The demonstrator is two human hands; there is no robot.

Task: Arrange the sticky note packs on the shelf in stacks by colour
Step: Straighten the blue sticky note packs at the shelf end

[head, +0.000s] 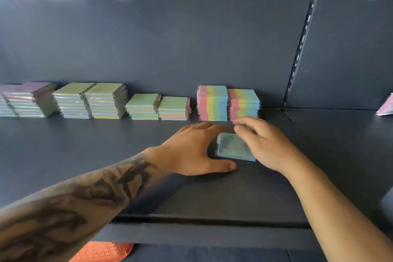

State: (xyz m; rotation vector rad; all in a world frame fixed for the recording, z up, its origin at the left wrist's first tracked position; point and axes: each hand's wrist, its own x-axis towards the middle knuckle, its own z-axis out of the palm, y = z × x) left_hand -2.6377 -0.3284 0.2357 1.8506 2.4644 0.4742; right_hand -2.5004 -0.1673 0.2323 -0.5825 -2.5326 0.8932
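**Most stacks up, one blue pack in hand**

Head view: I have a light blue pack [234, 148] lying flat on the dark shelf [85, 155], bracketed by both hands. My left hand [195, 149] rests with fingers straight along the pack's left side, thumb stretched on the board just in front of it. My right hand [263, 144] curls over the pack's right and far edge — whether those fingers actually pinch it I cannot tell, the frame is smeared there.

Just beyond the pack stand two striped stacks [228, 103] against the back panel, side by side. Further left of my grip sit two low green-topped stacks [158, 106], then two taller green stacks [91, 100], then pink-topped stacks [25, 99] at the frame edge. So I judge the sorting largely done — this blue pack has no matching stack yet.

Open board lies right of my grip, up to the slotted upright [302, 49]; the shelf's front lip is well behind my wrists.
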